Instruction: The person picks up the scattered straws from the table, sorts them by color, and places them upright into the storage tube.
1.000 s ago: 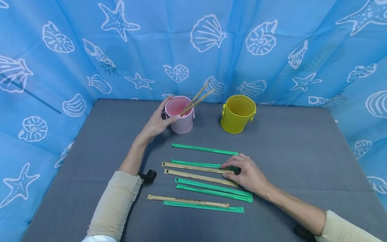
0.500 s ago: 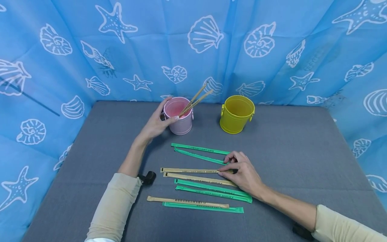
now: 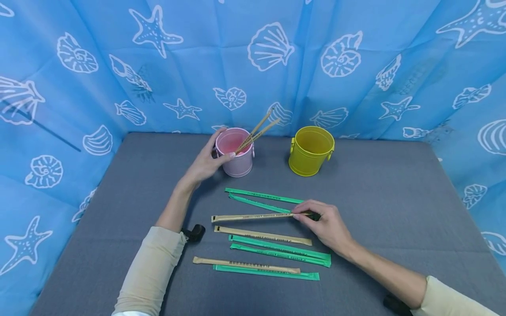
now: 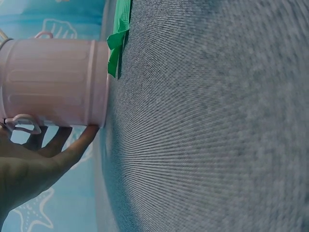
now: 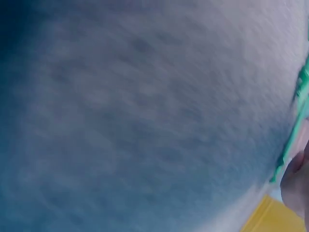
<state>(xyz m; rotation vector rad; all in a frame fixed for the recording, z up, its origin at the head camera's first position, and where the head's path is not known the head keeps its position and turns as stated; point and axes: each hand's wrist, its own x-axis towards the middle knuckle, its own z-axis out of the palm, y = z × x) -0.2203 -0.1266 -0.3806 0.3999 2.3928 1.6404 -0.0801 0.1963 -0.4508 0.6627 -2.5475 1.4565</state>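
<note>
My left hand (image 3: pixel 203 166) holds the left side of a small pink bucket (image 3: pixel 238 166), thumb at the rim and fingers round its far side. Tan wrapped straws (image 3: pixel 262 131) lean out of this bucket toward the right. With thumb and fingertips, my right hand (image 3: pixel 328 224) pinches the right end of a tan wrapped straw (image 3: pixel 253 217), which hangs close over the cloth. Behind it lie two green wrapped straws (image 3: pixel 258 194), their right ends at my right fingers. In the left wrist view the pink bucket (image 4: pixel 53 82) stands upright with the fingers against its wall.
A yellow bucket (image 3: pixel 309 159) stands upright right of the pink one. Nearer me lie another tan straw (image 3: pixel 262 235), two green straws (image 3: pixel 276 245), and a tan straw (image 3: pixel 245 264) overlapping a green one (image 3: pixel 272 272). A blue shell-print curtain (image 3: pixel 292 79) rises behind the grey table (image 3: pixel 387 197).
My right hand took a tan straw by its right end, drew it toward me off a green straw, then raised it slightly. That green straw turned and shifted back. My left hand stays on the pink bucket.
</note>
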